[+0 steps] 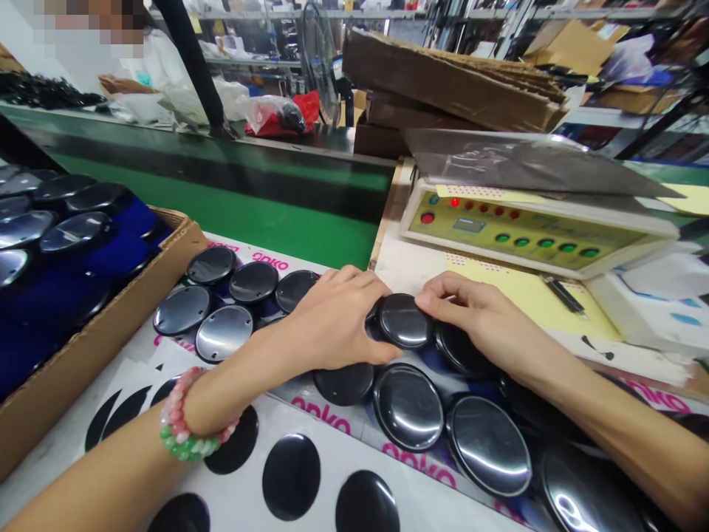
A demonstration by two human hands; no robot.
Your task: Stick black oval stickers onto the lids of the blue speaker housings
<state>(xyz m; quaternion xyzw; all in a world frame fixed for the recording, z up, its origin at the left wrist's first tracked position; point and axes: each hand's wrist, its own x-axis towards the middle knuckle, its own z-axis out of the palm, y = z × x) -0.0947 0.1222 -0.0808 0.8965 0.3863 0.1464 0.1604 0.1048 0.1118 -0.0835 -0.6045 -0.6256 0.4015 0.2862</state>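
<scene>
Green belting (266, 210) stretched behind rows of black discs (408, 406), with a control box (535, 225) at the back right. From the head view, I saw the right hand (459, 299) pinching the rim of one glossy disc (405, 321) among them, while the left hand (346, 318) curved half open around its other side; whether that one gripped, I couldn't tell. Two-handed handling seemed the step; the next move called, I judged, for light, steady fingertips.

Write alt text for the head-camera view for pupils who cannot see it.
A person's left hand and right hand hold a round, glossy black disc among similar discs. A brown cardboard box of more discs stands at left, a pale, yellow-panelled control box at right.
</scene>
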